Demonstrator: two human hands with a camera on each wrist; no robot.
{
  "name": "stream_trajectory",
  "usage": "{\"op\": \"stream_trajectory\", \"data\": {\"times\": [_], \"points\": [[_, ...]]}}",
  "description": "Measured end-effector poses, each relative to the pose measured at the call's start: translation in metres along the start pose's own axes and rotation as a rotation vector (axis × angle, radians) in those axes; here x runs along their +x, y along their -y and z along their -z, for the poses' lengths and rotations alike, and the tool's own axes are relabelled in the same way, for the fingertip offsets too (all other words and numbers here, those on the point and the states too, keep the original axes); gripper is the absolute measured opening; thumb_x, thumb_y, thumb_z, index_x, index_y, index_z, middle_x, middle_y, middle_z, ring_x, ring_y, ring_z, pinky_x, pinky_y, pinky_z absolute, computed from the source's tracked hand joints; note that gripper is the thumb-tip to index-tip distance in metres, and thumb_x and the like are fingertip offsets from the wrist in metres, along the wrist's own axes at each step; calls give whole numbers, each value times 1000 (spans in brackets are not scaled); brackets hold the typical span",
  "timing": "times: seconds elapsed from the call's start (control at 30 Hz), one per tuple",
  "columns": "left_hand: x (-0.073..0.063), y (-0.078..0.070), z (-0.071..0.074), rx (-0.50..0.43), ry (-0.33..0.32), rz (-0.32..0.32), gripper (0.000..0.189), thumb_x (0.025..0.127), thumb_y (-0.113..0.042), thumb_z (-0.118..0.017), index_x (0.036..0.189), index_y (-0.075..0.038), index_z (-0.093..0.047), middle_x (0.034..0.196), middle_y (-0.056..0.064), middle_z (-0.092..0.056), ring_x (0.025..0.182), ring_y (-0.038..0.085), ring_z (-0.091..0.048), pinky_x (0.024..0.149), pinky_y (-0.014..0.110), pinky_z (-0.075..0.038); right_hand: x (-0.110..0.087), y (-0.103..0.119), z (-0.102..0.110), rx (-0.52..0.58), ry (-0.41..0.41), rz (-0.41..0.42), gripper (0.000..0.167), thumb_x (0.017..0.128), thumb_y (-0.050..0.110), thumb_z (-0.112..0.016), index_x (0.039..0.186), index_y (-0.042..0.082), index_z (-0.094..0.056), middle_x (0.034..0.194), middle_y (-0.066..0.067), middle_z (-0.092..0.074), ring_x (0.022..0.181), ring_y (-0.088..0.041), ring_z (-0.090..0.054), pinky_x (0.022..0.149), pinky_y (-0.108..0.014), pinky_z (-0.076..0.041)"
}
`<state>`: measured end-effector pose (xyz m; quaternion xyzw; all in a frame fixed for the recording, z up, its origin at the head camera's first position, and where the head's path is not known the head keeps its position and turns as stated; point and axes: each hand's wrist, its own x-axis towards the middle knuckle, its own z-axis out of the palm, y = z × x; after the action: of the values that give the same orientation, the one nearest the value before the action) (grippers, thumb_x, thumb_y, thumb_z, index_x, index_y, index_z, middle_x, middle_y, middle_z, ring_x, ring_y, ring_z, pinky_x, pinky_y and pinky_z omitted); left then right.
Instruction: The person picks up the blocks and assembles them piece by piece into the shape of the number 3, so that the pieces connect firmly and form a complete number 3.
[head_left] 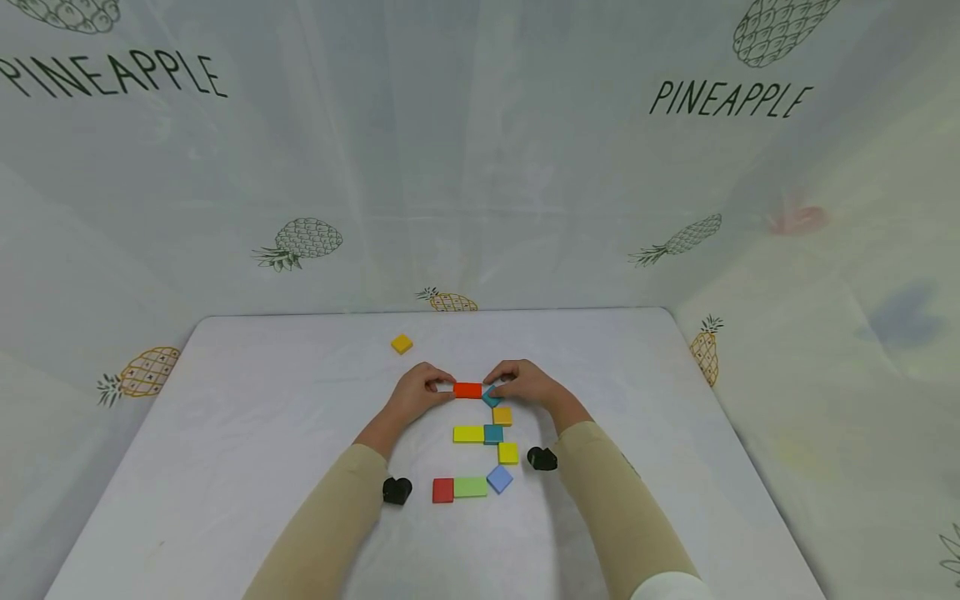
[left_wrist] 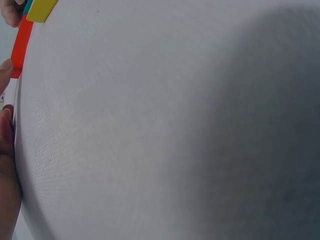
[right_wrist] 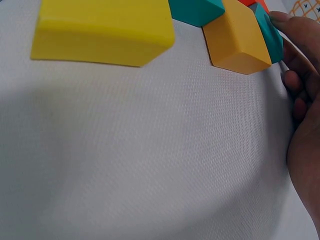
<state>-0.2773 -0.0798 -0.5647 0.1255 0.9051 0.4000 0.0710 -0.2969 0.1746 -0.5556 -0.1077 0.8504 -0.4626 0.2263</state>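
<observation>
A red rectangular block (head_left: 468, 391) lies at the far end of a row of coloured blocks on the white table. My left hand (head_left: 417, 393) holds its left end between thumb and forefinger. At the block's right end sits a teal block (head_left: 491, 397), turned on its corner and partly covered by my right hand (head_left: 528, 385), which pinches it with thumb and forefinger. Just below the teal block is an orange block (right_wrist: 236, 42). In the left wrist view, a fingertip (left_wrist: 6, 67) touches the red block (left_wrist: 21, 45); much of that hand is out of frame.
Nearer me, a yellow block (head_left: 468, 434) adjoins a second teal block (head_left: 492, 434). Below come a yellow square (head_left: 507, 453), a tilted blue block (head_left: 499, 479), a green block (head_left: 470, 487) and a dark red one (head_left: 443, 490). A lone yellow-orange block (head_left: 402, 344) lies farther back.
</observation>
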Motion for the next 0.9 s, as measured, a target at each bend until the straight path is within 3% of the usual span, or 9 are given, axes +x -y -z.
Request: {"op": "stream_trajectory", "data": {"times": [0.9], "points": [[-1,-2,-1,3,-5,17,22,82,-21,-80,103,-16,-76,85,-1,-52,75,16,-47,67,29,-41,-1,0,0,1,-4,0,15,88,16,-73,102,19,-76,107,5,-65,104,-21,-51,95,-38,-43]]}}
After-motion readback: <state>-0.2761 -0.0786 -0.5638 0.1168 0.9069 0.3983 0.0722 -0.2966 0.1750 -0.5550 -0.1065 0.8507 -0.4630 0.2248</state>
